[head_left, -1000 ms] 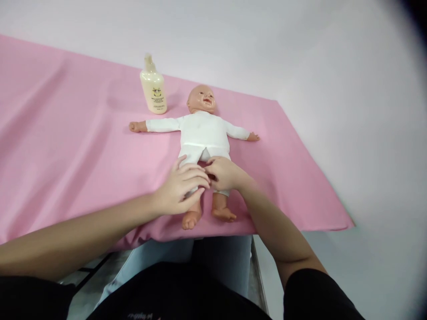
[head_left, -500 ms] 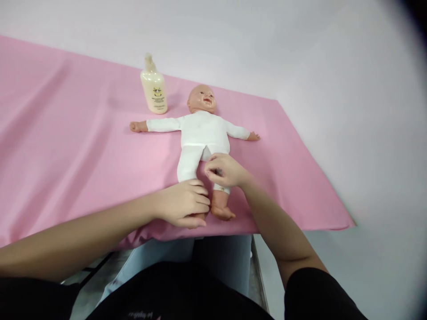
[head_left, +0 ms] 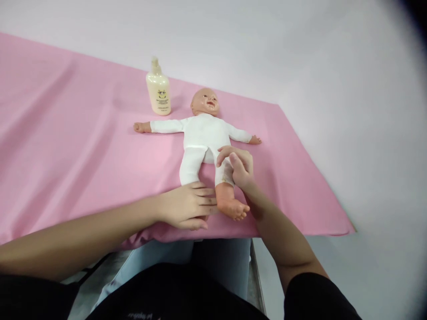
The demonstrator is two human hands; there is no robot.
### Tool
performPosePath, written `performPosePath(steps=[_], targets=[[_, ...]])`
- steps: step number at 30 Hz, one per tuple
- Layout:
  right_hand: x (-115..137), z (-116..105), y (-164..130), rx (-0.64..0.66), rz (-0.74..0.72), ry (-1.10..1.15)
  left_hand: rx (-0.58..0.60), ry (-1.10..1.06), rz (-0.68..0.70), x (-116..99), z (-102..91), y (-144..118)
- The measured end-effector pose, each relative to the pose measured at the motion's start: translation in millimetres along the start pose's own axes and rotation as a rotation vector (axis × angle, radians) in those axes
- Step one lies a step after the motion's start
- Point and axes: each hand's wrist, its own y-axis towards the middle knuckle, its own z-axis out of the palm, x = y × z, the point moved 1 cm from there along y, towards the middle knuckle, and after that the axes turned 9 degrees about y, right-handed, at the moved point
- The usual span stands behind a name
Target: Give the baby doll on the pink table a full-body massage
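Observation:
A baby doll (head_left: pixel 203 131) lies on its back with its arms spread, in a white cloth body with bare plastic head, hands and feet. My left hand (head_left: pixel 188 206) is closed over the lower part of one leg, fingers across it and thumb on the near side; it covers most of that foot. Around the doll's other leg, at the thigh, my right hand (head_left: pixel 242 166) is closed with its fingers curved over the top and its thumb bent. The bare foot (head_left: pixel 232 208) of this leg sticks out below, toes pointing right.
A cream pump bottle (head_left: pixel 159 94) with a printed label stands left of the doll's head. The pink cloth (head_left: pixel 83 146) covers the table, with folds at left. Its near edge is by my lap, and a pale wall (head_left: pixel 300 53) rises behind it.
My right hand has shifted right and turned, its fingers now over the doll's thigh. The doll's foot beside it has swung outward to the right. My left hand stays on the other leg.

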Motion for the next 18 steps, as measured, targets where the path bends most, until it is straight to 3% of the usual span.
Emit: performPosePath(steps=[3, 7, 9, 15, 18], targets=[[7, 1, -1, -0.089, -0.125, -0.015, -0.089, -0.033, -0.048, 2, -2.4, -2], [15, 6, -1, 0.048, -0.356, -0.027, -0.267, -0.098, -0.139, 4, -9.6, -6], [16, 8, -3, 0.119, -0.395, -0.098, -0.307, -0.113, -0.18, 4, -11.6, -7], [12, 8, -8, 0.077, -0.419, -0.281, -0.398, -0.186, -0.299, 4, -10.2, -8], [9, 10, -9, 0.123, -0.436, -0.296, -0.42, -0.208, -0.314, 4, -10.0, -8]])
